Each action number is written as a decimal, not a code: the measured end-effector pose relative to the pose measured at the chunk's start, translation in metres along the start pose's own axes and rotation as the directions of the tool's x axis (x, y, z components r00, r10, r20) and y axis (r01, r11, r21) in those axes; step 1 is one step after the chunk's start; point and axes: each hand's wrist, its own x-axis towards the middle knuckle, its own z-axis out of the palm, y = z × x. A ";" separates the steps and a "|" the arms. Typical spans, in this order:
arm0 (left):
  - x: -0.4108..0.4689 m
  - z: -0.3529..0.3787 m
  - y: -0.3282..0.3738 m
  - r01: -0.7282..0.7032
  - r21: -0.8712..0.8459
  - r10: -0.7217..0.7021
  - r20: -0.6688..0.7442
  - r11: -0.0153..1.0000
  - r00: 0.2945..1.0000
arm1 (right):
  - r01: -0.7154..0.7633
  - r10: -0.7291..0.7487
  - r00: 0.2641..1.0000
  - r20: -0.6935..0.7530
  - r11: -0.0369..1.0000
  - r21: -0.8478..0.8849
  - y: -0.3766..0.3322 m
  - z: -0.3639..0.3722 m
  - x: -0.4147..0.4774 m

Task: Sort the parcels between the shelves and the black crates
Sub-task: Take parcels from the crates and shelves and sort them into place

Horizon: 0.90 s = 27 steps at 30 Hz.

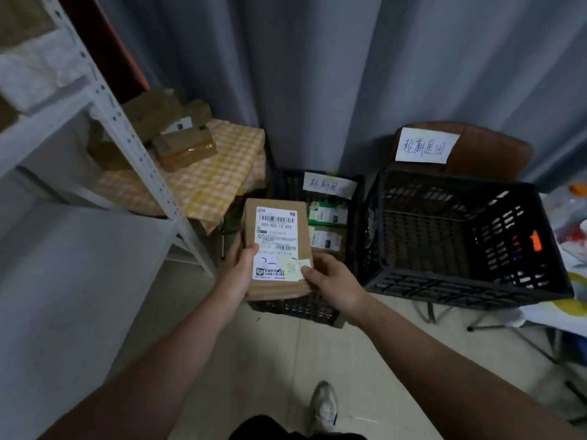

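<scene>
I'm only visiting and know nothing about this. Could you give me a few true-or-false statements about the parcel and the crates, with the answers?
1. The left hand and right hand both hold the cardboard parcel. True.
2. Its shipping label faces the floor. False: it faces up, barcodes showing.
3. The left crate already has small boxes in it. True.
4. The right crate is piled full. False: its mesh floor shows, with no parcels seen on it.
5. The yellow checked cloth has nothing on it. False: brown parcels lie on it.
</scene>
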 end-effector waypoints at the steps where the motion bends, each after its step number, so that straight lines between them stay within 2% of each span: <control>1: 0.012 0.011 0.001 0.023 -0.004 -0.023 -0.001 1.000 1.000 | 0.014 -0.014 1.000 0.003 0.999 -0.037 -0.001 -0.010 0.011; 4: 0.053 0.042 -0.006 0.106 0.060 -0.107 0.002 0.993 0.994 | -0.012 0.010 1.000 -0.028 0.994 -0.104 0.006 -0.033 0.046; 10: 0.121 0.081 -0.019 0.264 0.033 -0.266 0.044 0.964 0.963 | -0.302 0.280 0.953 -0.118 0.913 -0.275 0.029 -0.036 0.119; 13: 0.171 0.085 -0.035 0.319 0.027 -0.319 0.177 0.947 0.931 | -0.359 0.305 0.931 -0.198 0.859 -0.366 0.039 -0.037 0.163; 16: 0.218 0.090 -0.059 0.369 -0.038 -0.352 0.223 0.929 0.909 | -0.367 0.277 0.929 -0.247 0.777 -0.511 0.054 -0.034 0.207; 20: 0.258 0.109 -0.085 0.413 -0.045 -0.383 0.297 0.910 0.875 | -0.392 0.305 0.917 -0.259 0.559 -0.731 0.088 -0.031 0.250; 23: 0.275 0.122 -0.108 0.446 -0.008 -0.417 0.343 0.895 0.842 | -0.381 0.326 0.914 -0.240 0.490 -0.784 0.116 -0.037 0.268; 25: 0.279 0.127 -0.116 0.407 0.050 -0.400 0.334 0.912 0.854 | -0.331 0.313 0.928 -0.202 0.447 -0.831 0.126 -0.045 0.280; 27: 0.287 0.121 -0.128 0.335 0.120 -0.355 0.262 0.934 0.897 | -0.229 0.290 0.950 -0.116 0.396 -0.889 0.134 -0.054 0.292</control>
